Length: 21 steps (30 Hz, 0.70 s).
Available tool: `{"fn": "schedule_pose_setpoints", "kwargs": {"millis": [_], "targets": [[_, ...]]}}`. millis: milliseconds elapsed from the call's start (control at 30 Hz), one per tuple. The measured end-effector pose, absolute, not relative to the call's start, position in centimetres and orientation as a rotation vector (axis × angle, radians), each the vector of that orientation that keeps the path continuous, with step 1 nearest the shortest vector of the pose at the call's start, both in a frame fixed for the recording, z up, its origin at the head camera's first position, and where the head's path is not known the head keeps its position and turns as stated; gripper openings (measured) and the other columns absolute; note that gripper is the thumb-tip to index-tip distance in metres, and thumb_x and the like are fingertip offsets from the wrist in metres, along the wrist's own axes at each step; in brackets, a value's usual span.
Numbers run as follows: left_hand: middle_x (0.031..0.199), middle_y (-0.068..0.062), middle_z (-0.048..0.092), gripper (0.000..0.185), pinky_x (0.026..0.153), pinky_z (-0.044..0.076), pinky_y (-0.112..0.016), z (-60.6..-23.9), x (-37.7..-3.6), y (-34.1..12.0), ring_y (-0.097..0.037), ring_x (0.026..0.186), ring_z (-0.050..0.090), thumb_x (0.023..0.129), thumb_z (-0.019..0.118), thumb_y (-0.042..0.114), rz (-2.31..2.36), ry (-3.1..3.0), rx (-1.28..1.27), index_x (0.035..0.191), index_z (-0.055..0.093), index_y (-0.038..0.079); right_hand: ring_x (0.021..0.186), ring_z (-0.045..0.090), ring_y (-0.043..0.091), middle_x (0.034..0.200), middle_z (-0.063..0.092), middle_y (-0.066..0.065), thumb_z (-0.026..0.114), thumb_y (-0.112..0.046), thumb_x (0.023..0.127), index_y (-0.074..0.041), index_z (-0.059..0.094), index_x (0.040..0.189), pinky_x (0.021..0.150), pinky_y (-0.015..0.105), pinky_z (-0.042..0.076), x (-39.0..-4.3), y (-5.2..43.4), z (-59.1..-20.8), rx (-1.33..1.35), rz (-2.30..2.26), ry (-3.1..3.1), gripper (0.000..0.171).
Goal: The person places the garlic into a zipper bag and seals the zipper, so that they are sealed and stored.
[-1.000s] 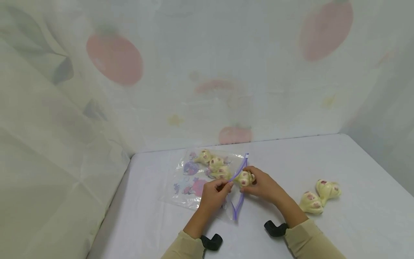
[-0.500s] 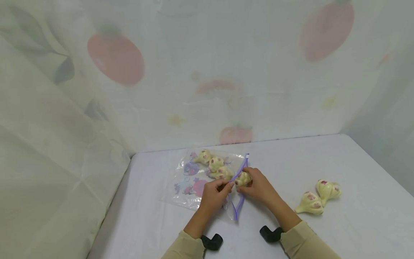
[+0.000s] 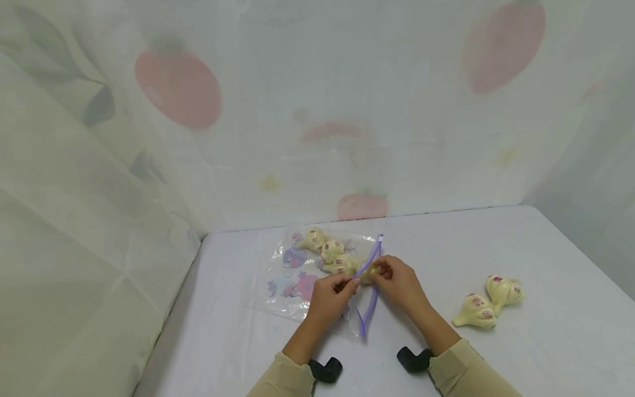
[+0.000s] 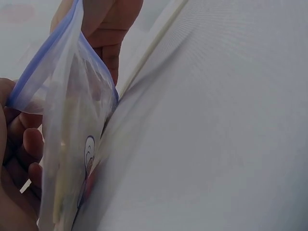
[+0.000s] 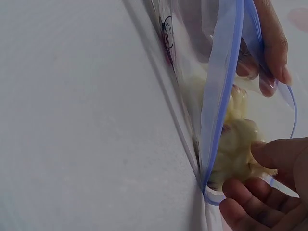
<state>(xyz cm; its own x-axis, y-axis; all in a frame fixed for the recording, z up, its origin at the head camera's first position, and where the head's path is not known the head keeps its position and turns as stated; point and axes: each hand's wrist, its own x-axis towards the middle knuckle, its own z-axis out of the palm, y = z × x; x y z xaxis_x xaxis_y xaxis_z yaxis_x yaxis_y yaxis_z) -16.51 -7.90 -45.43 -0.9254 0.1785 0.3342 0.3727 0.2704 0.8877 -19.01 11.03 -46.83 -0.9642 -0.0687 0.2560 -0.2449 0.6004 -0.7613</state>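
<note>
Clear cartoon-printed bag (image 3: 297, 275), purple zip; cream toys (image 3: 488, 309).

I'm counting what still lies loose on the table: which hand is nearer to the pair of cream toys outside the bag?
Right. The right hand is at the bag's purple-edged mouth, on the side facing the loose toys; the left hand pinches the bag's edge farther from them.

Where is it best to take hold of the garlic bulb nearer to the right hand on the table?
Probably at the fat round body of the garlic bulb, coming from above with the fingers on both sides. It lies on its side, its thin pointed tip facing left, with another bulb close behind it.
</note>
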Motion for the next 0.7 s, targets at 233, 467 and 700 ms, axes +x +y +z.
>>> {"fn": "schedule_pose_setpoints", "kwargs": {"millis": [233, 467, 700], "targets": [[0.069, -0.010, 0.068, 0.016, 0.051, 0.043, -0.017, -45.39, -16.49, -7.84, 0.001, 0.057, 0.050, 0.091, 0.069, 0.009, -1.704, -2.353, -0.519, 0.085, 0.073, -0.005, 0.101, 0.067, 0.032, 0.117, 0.065, 0.013, 0.077, -0.013, 0.085, -0.003, 0.061, 0.122, 0.084, 0.042, 0.056, -19.06, 10.73, -47.10, 0.431, 1.350, -2.665, 0.041], [0.069, -0.008, 0.068, 0.012, 0.053, 0.044, -0.018, -45.34, -16.55, -8.05, 0.000, 0.058, 0.051, 0.091, 0.070, 0.007, -1.689, -2.328, -0.541, 0.085, 0.074, -0.003, 0.116, 0.061, 0.037, 0.131, 0.062, 0.019, 0.075, -0.022, 0.086, -0.015, 0.052, 0.136, 0.093, 0.052, 0.051, -19.07, 10.33, -47.26, 0.466, 1.377, -2.808, 0.055], [0.069, -0.008, 0.068, 0.012, 0.051, 0.045, -0.018, -45.44, -16.68, -8.12, 0.000, 0.057, 0.051, 0.090, 0.070, 0.006, -1.695, -2.308, -0.556, 0.085, 0.074, -0.004, 0.117, 0.061, 0.036, 0.136, 0.059, 0.017, 0.073, -0.022, 0.088, -0.015, 0.048, 0.141, 0.095, 0.051, 0.050, -19.16, 10.61, -47.30, 0.499, 1.353, -2.808, 0.058]]}}
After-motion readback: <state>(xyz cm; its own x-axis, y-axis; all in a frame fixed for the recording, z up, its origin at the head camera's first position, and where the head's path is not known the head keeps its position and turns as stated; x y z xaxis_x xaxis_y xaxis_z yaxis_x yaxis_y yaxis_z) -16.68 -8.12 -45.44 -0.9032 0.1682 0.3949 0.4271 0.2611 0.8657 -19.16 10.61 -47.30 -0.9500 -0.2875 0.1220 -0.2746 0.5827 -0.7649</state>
